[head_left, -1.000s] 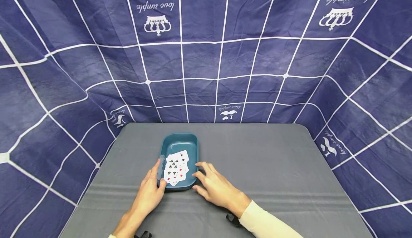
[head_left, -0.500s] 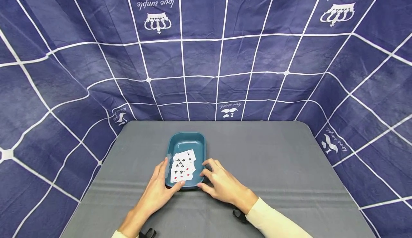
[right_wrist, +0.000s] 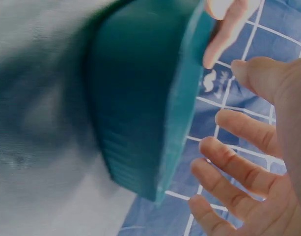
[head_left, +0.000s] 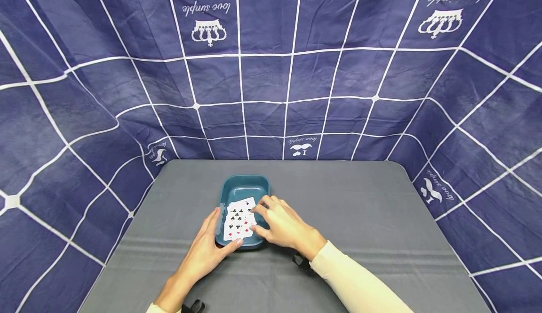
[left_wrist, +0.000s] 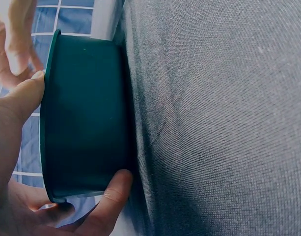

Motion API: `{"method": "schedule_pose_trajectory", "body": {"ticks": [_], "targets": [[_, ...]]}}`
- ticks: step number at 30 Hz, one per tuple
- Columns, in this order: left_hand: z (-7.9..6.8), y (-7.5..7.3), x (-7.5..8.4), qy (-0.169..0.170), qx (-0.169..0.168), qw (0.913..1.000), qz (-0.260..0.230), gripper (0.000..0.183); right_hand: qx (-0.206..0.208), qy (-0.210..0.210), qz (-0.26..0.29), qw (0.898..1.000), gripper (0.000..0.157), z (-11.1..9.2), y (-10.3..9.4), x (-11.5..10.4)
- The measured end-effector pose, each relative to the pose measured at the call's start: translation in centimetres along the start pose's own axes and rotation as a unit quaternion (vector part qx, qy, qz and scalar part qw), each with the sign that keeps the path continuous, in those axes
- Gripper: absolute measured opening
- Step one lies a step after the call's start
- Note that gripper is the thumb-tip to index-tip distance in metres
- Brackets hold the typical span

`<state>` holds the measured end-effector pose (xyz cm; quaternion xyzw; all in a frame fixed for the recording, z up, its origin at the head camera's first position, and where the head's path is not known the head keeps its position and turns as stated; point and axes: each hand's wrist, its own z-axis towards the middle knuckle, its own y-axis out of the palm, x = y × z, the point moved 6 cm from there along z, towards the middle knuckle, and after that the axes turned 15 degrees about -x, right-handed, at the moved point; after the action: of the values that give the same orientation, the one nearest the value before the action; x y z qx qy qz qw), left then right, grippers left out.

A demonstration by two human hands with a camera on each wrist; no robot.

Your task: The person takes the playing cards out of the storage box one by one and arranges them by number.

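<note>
A teal rectangular tray (head_left: 245,191) stands on the grey table, with several overlapping playing cards (head_left: 239,216) lying face up in its near half. Clubs and diamonds show on them. My left hand (head_left: 207,240) grips the tray's near left corner. In the left wrist view its thumb (left_wrist: 28,96) lies on the rim and its other fingers (left_wrist: 111,196) are against the tray's side. Over the tray's right rim reaches my right hand (head_left: 282,223), its fingertips close above the cards. Its fingers (right_wrist: 233,162) are spread and loosely bent in the right wrist view, holding nothing.
A grey cloth (head_left: 360,219) covers the table. Blue curtains (head_left: 271,77) with white grid lines hang behind it and at both sides. Black straps (head_left: 301,260) show at the wrists.
The tray with its cards has shifted a little right, along with my left hand. My right hand has moved from outside the right rim to over the cards.
</note>
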<state>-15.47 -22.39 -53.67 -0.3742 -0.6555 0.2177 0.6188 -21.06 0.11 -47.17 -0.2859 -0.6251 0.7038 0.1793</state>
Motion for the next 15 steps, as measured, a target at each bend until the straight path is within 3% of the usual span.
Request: {"method": "schedule_pose_trajectory", "body": {"ticks": [8,15], "targets": [[-0.2,-0.1,0.0,0.004,0.004,0.9999,-0.008,0.124,-0.054,0.002,0.005,0.999,0.051,4.1,-0.6,-0.4],[-0.1,-0.1,0.1,0.005,0.001,0.9998,-0.017,0.126,-0.136,0.013,0.006,0.991,0.062,6.9,0.2,-0.5]]}}
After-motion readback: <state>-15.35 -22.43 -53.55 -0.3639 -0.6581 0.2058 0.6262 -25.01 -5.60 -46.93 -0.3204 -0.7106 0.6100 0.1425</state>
